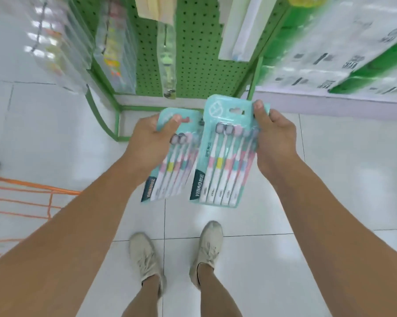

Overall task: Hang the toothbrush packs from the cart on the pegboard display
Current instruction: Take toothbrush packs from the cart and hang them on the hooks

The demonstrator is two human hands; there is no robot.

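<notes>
2 teal toothbrush packs, upright-ish, side by side over the floor: left pack (170, 156) tilted, right pack (225, 154) in front, overlapping its edge; green pegboard (193, 53) behind

One readable word here: "YIBAO", white capitals running up a dark strip at the lower left corner of the toothbrush pack (225, 154) at centre frame. The second pack (170, 165), just to its left, carries the same kind of dark strip, lettering too smeared to read. Small print on the brush handles, too tiny to make out. Dark printing on the white packages (344, 53) at upper right, all blurred, nothing legible.
</notes>
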